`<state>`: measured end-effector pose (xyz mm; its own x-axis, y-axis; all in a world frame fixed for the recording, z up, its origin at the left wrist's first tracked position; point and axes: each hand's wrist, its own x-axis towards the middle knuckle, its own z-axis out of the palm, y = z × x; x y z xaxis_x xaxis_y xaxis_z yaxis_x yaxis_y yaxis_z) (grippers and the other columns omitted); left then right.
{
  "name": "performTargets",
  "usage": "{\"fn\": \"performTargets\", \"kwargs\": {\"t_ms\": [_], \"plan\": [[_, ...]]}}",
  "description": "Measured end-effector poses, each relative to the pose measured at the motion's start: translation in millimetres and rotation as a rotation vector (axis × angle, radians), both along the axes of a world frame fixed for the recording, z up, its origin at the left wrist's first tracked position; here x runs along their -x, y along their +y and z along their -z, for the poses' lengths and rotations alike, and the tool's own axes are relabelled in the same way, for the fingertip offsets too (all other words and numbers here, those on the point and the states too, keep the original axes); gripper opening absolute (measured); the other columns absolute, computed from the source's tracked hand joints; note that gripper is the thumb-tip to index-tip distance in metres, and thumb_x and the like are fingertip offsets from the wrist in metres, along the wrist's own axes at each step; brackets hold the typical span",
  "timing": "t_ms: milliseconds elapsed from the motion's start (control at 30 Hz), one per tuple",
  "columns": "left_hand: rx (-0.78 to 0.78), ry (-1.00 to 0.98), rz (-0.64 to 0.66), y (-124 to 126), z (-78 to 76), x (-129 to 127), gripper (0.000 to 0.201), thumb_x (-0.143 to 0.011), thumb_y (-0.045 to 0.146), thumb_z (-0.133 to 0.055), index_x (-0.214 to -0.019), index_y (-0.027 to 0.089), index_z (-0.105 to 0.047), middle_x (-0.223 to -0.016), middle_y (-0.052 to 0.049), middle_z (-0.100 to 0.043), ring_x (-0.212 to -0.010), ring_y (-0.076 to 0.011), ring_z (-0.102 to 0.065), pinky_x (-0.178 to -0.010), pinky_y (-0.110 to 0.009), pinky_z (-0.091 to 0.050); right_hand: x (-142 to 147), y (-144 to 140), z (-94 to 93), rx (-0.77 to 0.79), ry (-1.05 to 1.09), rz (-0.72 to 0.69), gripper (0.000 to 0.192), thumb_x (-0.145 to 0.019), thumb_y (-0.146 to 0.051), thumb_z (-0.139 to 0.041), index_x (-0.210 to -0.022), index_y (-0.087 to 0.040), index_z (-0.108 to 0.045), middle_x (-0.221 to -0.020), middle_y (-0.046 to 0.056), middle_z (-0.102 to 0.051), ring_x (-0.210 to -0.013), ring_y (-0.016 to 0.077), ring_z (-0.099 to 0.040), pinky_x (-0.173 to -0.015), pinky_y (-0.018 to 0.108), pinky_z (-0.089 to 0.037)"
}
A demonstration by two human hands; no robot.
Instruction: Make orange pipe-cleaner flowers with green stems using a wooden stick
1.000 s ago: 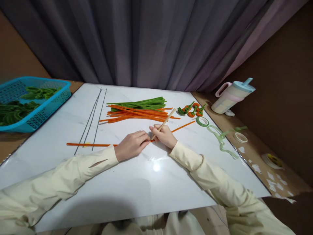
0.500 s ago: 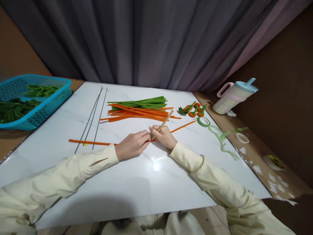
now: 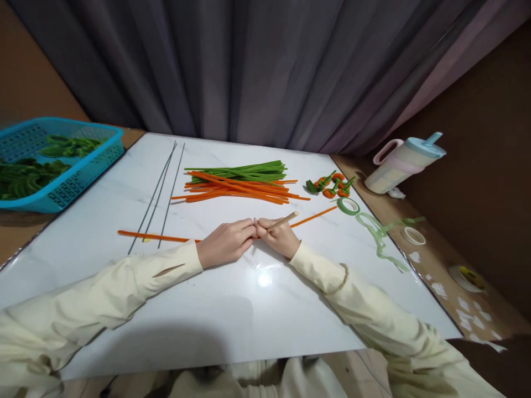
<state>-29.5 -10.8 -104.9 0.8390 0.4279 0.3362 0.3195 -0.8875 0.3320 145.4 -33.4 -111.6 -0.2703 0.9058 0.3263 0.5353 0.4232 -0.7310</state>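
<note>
My left hand (image 3: 228,242) is closed around the middle of an orange pipe cleaner (image 3: 153,236), which sticks out to both sides. Touching it, my right hand (image 3: 279,237) is closed on a thin wooden stick (image 3: 286,220) that slants up to the right. The pipe cleaner passes by the right hand too and comes out beyond it. My fingertips meet, and the contact between stick and pipe cleaner is hidden. Behind my hands lie a pile of orange pipe cleaners (image 3: 232,193) and a bundle of green pipe cleaners (image 3: 249,170).
Dark thin wires (image 3: 169,188) lie at left, near a blue basket (image 3: 89,177) holding green leaf shapes. At right are small orange-and-green pieces (image 3: 332,185), green tape (image 3: 347,206) with a loose strip, another tape roll (image 3: 414,236), paper scraps and a tumbler (image 3: 400,166).
The wooden stick has tipped lower to the right in my right hand. My hands stay together at the same spot, and the view has shifted slightly.
</note>
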Motion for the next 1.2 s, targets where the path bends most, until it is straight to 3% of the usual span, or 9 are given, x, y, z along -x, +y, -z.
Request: {"fn": "performTargets", "kwargs": {"t_ms": [267,700,900,1200], "plan": [[0.002,0.028,-0.008,0.4,-1.3,1.0,0.02,-0.093,0.019,-0.036,-0.087,0.017,-0.055,-0.085,-0.004,-0.056,-0.072,-0.0144,-0.055,-0.063,-0.025,-0.043,-2.3,3.3,-3.6,0.033,0.042,0.107,0.043,-0.089,-0.039,-0.036,-0.052,-0.02,-0.027,-0.047,-0.005,-0.028,-0.047,0.0079,-0.029,-0.048,0.023,-0.028],[-0.036,0.051,-0.018,0.6,-0.9,0.6,0.02,-0.092,0.017,-0.037,-0.088,0.015,-0.057,-0.087,-0.005,-0.057,-0.074,-0.0152,-0.056,-0.062,-0.025,-0.044,-0.8,1.8,-0.5,0.023,-0.023,0.042,0.045,-0.088,-0.046,-0.034,-0.053,-0.02,-0.024,-0.05,-0.005,-0.027,-0.049,0.0087,-0.024,-0.049,0.024,-0.025],[-0.031,0.015,-0.001,0.7,0.1,0.9,0.019,-0.091,0.015,-0.038,-0.093,0.015,-0.057,-0.092,-0.005,-0.058,-0.079,-0.0156,-0.057,-0.065,-0.025,-0.045,0.1,0.9,-0.3,0.031,-0.025,0.006,0.044,-0.086,-0.049,-0.036,-0.053,-0.02,-0.03,-0.049,-0.004,-0.03,-0.047,0.0088,-0.026,-0.048,0.024,-0.025],[-0.052,0.028,-0.006,1.0,-0.3,0.9,0.021,-0.093,0.019,-0.037,-0.087,0.015,-0.056,-0.085,-0.003,-0.056,-0.071,-0.0139,-0.055,-0.06,-0.025,-0.042,-1.6,4.4,-6.2,0.085,0.078,0.101,0.048,-0.09,-0.049,-0.034,-0.052,-0.021,-0.029,-0.046,-0.004,-0.034,-0.048,0.0085,-0.034,-0.046,0.021,-0.032]]}}
